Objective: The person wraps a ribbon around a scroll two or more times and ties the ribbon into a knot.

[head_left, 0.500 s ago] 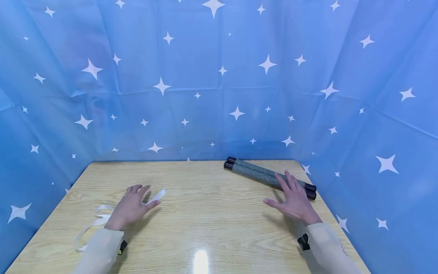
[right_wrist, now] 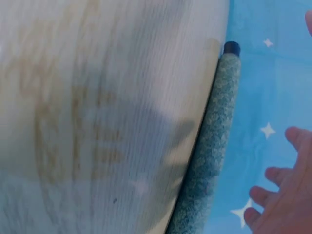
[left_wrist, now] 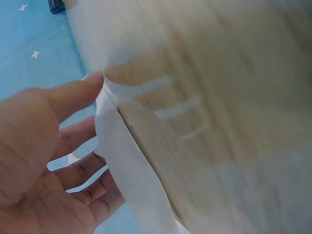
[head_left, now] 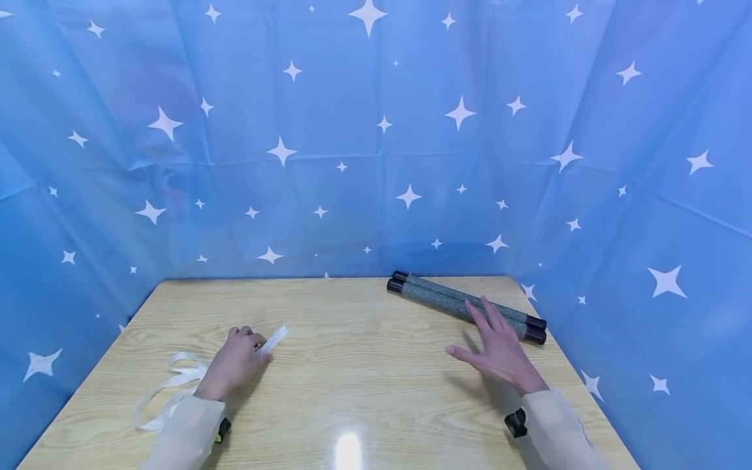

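Note:
Near the left of the table, my left hand (head_left: 235,365) pinches a white ribbon (head_left: 273,341) close to one end, fingers bent over it. The ribbon's loops (head_left: 154,398) trail on the wood behind the wrist. From the left wrist view, the thumb lies at the edge of the flat ribbon (left_wrist: 127,168), with the other fingers behind it. My right hand (head_left: 499,352) holds nothing, its fingers spread at the near side of a double-rolled scroll (head_left: 437,299). The scroll has grey-green patterned rolls and dark end knobs; one roll (right_wrist: 209,136) shows in the right wrist view.
The light wood table (head_left: 352,365) has its back edge against a blue star-printed curtain (head_left: 376,215), which also hangs along both sides. The scroll lies slantwise at the back right, its right end near the table's side edge.
The left hand's fingers have curled in onto the ribbon near its end. The right hand has drifted slightly left, still spread. The head view has shifted a little.

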Tool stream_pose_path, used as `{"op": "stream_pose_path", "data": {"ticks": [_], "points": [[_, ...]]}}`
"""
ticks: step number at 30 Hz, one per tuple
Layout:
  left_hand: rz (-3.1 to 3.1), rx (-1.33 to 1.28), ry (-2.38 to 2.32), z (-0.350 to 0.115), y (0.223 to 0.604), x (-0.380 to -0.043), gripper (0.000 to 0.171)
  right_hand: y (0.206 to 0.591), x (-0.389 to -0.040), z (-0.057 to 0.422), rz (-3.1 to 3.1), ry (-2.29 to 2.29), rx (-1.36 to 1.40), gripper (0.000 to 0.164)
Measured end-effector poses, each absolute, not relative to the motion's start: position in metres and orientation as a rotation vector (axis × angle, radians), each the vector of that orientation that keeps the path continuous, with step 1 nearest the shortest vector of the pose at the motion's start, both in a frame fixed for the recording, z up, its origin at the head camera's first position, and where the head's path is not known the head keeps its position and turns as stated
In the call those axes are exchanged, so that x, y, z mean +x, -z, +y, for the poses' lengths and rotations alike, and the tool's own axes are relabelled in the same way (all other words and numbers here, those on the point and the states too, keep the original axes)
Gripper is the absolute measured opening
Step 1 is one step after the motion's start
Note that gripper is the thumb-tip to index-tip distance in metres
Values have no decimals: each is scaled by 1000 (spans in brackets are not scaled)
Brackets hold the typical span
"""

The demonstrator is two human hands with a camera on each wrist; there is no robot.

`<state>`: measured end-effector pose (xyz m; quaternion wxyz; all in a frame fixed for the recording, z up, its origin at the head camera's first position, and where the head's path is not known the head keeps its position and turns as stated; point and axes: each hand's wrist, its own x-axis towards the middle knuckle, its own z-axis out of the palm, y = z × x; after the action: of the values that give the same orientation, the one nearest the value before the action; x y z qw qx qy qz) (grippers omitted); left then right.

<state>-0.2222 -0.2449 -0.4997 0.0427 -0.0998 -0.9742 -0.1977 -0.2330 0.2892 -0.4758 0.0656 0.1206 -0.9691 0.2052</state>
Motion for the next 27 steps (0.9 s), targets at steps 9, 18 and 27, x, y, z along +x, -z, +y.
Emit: {"op": "stream_pose_path", "data": {"ticks": [9, 18, 27], "points": [[-2903, -331, 630, -236, 498, -224, 7, 473, -228, 284, -2915, -652, 386, 102], [-2854, -396, 807, -218, 485, -220, 9, 475, -229, 277, -2920, -739, 426, 102], [-2780, -555, 1003, -186, 487, -218, 7, 475, -220, 254, -2895, -872, 478, 105]]}}
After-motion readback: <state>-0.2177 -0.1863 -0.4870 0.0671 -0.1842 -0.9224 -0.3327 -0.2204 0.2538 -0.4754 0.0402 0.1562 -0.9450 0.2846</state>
